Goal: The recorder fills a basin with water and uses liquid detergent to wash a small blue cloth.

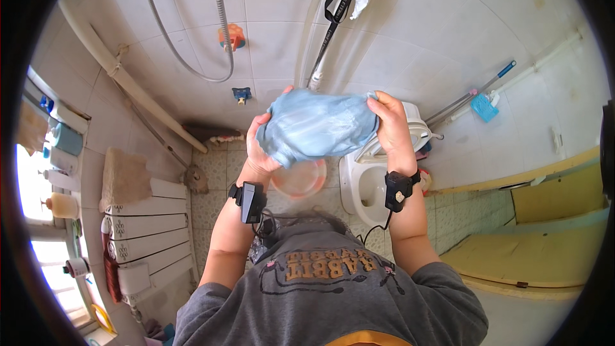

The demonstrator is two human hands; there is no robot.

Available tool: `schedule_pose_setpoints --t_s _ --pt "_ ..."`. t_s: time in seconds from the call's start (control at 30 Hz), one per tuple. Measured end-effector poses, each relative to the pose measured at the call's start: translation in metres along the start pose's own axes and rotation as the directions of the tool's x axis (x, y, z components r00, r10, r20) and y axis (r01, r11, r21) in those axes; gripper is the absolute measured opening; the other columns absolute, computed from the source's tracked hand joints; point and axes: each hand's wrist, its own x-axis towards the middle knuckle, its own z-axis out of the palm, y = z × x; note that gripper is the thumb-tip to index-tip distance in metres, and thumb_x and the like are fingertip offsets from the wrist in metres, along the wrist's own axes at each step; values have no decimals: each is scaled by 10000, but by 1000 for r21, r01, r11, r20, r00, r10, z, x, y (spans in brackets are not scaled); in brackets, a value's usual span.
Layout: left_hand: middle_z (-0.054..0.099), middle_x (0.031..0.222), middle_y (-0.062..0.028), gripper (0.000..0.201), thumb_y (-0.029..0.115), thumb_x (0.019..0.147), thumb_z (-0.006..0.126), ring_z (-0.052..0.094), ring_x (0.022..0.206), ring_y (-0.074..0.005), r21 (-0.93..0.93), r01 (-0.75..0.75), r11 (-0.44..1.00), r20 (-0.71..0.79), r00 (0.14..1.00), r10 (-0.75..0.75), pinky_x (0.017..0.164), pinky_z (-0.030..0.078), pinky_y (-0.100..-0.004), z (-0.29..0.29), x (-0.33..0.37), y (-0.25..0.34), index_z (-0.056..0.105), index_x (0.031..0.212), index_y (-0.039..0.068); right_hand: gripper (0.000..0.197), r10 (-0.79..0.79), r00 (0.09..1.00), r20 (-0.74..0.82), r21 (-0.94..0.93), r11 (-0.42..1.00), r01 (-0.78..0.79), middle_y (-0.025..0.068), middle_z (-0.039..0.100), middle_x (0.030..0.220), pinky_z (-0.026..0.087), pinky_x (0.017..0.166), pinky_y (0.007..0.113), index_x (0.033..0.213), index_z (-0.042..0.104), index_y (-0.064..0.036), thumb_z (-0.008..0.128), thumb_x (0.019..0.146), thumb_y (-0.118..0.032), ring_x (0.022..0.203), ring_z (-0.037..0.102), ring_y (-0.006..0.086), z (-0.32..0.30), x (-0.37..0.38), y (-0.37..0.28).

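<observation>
A light blue cloth [320,125], wrinkled and damp-looking, is stretched between my two hands in front of me. My left hand [258,147] grips its left end, the thumb showing at the edge and part of the fingers hidden behind the fabric. At the right end, my right hand [392,122] pinches the upper corner between thumb and fingers. Below the cloth, a round whitish-pink basin [300,179] stands on the floor, its far part covered from view. Black devices with cables are strapped to both my wrists.
A white toilet [349,186] with its lid raised stands right of the basin. On the left are a white radiator [150,238] with a beige towel [125,179] and a windowsill of bottles [64,206]. A shower hose [221,19] hangs on the far wall; yellow cabinets [519,259] are right.
</observation>
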Motion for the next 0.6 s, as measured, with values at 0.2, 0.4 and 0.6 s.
schedule_pose_setpoints --t_s 0.2,0.4,0.6 --pt "323 1340 -153 637 226 795 426 358 1200 -348 -83 70 994 44 997 -67 975 305 -499 -7 8 1 179 1374 123 418 529 833 162 318 772 -551 92 558 1056 408 887 303 1108 501 -3 542 847 -327 921 549 168 6 -3 60" --pt "357 1315 -162 655 239 782 437 385 1180 -338 -65 129 989 -7 991 -130 973 320 -467 -2 10 0 184 1369 95 385 485 847 218 419 737 -530 68 529 1113 386 884 301 1140 491 -22 541 850 -270 1015 488 160 24 -2 74" --pt "350 1314 -183 651 248 779 436 387 1178 -336 11 158 987 -52 986 -157 979 319 -444 -8 0 11 202 1359 66 209 193 976 103 225 951 -212 25 575 902 433 755 262 976 556 -12 542 849 -178 822 539 123 20 16 31"
